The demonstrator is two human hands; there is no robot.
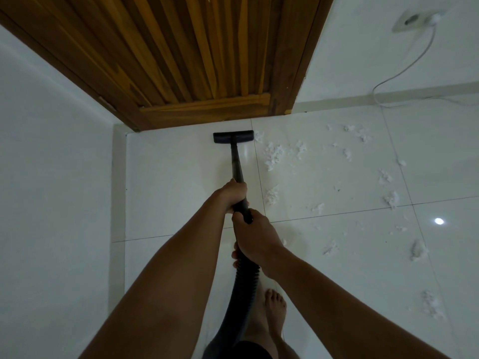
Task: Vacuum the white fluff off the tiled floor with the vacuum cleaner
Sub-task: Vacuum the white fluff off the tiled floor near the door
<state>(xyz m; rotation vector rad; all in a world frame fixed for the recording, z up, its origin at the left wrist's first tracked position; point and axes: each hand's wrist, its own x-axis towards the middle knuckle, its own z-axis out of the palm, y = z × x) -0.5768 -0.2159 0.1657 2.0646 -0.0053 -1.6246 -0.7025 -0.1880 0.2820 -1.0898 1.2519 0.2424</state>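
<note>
Both hands are wrapped around the vacuum cleaner: the left hand (234,194) curls round the black wand (237,164) farther out, and the right hand (255,238) grips just behind it, where the wand meets the ribbed hose (241,288). The floor head (233,137) sits flat on the tiled floor (337,229) at the far end, just short of the wooden door (194,55). Only its right tip touches the white fluff (273,154), and the rest of the fluff lies scattered to the right, from near the door back toward the near right.

The likely trouble is a sideways sweep that pushes the light tufts along instead of sucking them in. They look loose enough to scatter further. A wide swing right could also snag the white cable (404,68), which trails from the wall socket (412,20) down onto the floor. The hose runs close beside a bare foot (276,307), so stepping on it is possible.

The tiles are large, white and glossy with thin dark joints, and a light is reflected at the right. White walls close off the left and the far side.
</note>
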